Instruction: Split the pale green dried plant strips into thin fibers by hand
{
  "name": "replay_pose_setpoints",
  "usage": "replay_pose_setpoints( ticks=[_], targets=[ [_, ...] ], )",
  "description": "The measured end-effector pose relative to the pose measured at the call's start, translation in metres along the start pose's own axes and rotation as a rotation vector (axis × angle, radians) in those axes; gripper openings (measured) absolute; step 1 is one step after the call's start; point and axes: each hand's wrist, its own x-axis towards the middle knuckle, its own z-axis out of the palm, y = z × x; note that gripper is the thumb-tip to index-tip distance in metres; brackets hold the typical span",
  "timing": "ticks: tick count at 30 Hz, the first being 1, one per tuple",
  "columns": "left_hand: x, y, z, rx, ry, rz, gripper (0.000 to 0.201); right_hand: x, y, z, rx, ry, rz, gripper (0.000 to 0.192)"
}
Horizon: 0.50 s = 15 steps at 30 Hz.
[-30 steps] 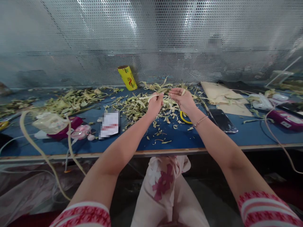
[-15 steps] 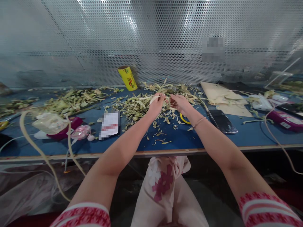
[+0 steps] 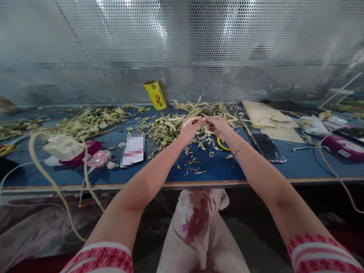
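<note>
Over a heap of dry, pale green plant scraps (image 3: 162, 131), both hands meet in the middle of the blue table. My left hand (image 3: 190, 129) is closed in a pinch, with a pale plant strip (image 3: 188, 121) curving out over its back. My right hand (image 3: 218, 126) has its fingers pressed together right at the left fingertips. Whatever sits between the right fingers is too small to make out. Just below the right hand lies a yellow loop (image 3: 222, 144), partly hidden by the wrist.
A yellow cardboard tube (image 3: 155, 95) leans near the perforated metal panel (image 3: 187, 49). Right of my arm are a phone (image 3: 269, 148) and brown paper sheets (image 3: 264, 117). On the left lie a white labelled packet (image 3: 133, 151), a purple device (image 3: 81, 155), hoses (image 3: 45, 178) and more scraps (image 3: 82, 123).
The hands have drawn closer, so their fingertips now meet. The pale strip shows more clearly over the left hand. The whole view has shifted slightly.
</note>
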Motion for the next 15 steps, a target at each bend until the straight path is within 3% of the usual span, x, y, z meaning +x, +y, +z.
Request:
replay_pose_setpoints(
  ticks=[6,11,15],
  targets=[
    [0.003,-0.007,0.002,0.005,0.015,-0.009,0.024,0.000,0.001,-0.001,-0.155,0.019,-0.227,0.022],
    [0.006,-0.015,0.009,-0.136,0.048,-0.150,0.022,-0.008,-0.004,0.002,-0.552,0.080,-0.519,0.014],
    [0.005,-0.014,0.013,-0.162,0.068,-0.180,0.025,-0.013,-0.003,0.005,-0.735,0.087,-0.643,0.012]
  ],
)
